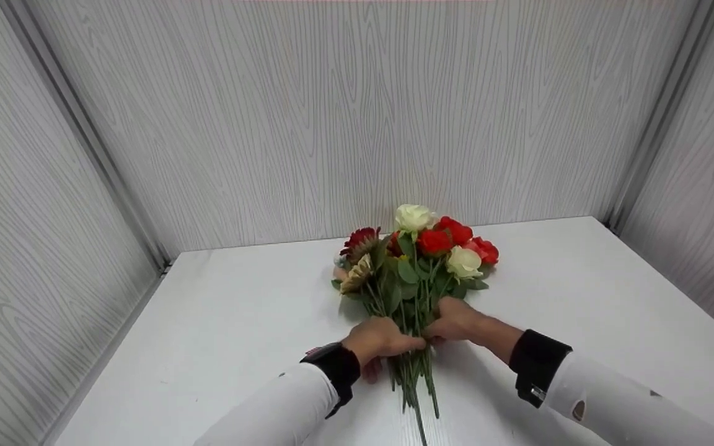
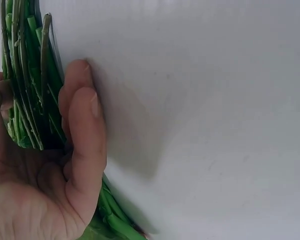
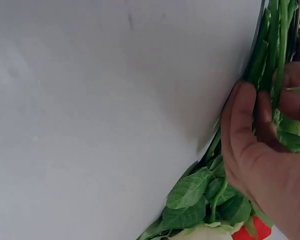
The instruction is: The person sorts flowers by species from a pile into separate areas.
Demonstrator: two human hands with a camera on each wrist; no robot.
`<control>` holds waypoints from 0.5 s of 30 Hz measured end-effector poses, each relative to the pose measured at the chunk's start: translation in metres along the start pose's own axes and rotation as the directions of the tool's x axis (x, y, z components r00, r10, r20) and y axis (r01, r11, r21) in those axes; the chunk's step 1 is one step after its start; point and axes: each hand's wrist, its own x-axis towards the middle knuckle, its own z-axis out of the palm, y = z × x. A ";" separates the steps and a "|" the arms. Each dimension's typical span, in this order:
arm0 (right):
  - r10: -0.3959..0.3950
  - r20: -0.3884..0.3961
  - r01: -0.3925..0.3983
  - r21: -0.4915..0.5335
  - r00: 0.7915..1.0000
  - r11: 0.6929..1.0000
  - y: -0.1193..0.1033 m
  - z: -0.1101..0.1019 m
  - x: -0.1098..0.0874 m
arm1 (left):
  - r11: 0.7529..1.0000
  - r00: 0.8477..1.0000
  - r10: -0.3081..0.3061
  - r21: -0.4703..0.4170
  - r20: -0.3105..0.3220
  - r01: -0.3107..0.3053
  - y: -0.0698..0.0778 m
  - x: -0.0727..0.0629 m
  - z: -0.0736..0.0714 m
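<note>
Centrally, the left hand (image 1: pixel 385 339), thumb laid across the front and fingers curled round the side, grasping a bundle of long, thin green stems (image 1: pixel 409 371); beside it, slightly farther up the bundle, the right hand (image 1: pixel 456 319), fingers and thumb closed about the right side of the same stems. Above the hands, green oval leaves (image 1: pixel 408 271); at the far end, flower heads, probably artificial: two cream-white rose-like blooms (image 1: pixel 463 262), several bright-red ruffled blooms (image 1: pixel 434 242), one dark-red bloom with narrow petals (image 1: pixel 362 243), one tan bloom (image 1: pixel 357 275) turned on its side. Whole bunch low over, or resting on, a smooth white tabletop (image 1: pixel 239 310), mid-width, heads toward the rear. Risk, as judged: stem ends uneven, one long stem reaching the picture's lower border; a loosened thumb could let single stems slide or fan out, and a hard squeeze or twist could cross them or snag leaves. Edges: a grey wood-grain back panel (image 1: pixel 270 124) close behind the topmost bloom, so little room rearward; side panels well apart; near table edge not visible. Open room: broad tabletop to left and right.
</note>
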 end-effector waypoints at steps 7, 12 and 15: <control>0.003 -0.034 -0.002 0.020 0.999 1.000 -0.002 -0.006 0.005 | 0.999 1.000 -0.014 0.045 -0.027 0.015 0.008 0.004 0.000; 0.042 0.004 -0.042 0.144 0.999 0.989 -0.001 -0.002 0.007 | 0.993 0.999 0.009 0.115 -0.051 -0.003 0.011 0.005 0.005; 0.030 0.015 -0.032 0.166 0.999 0.986 -0.002 -0.001 0.008 | 0.992 0.997 0.019 0.125 -0.070 -0.010 0.010 0.007 0.006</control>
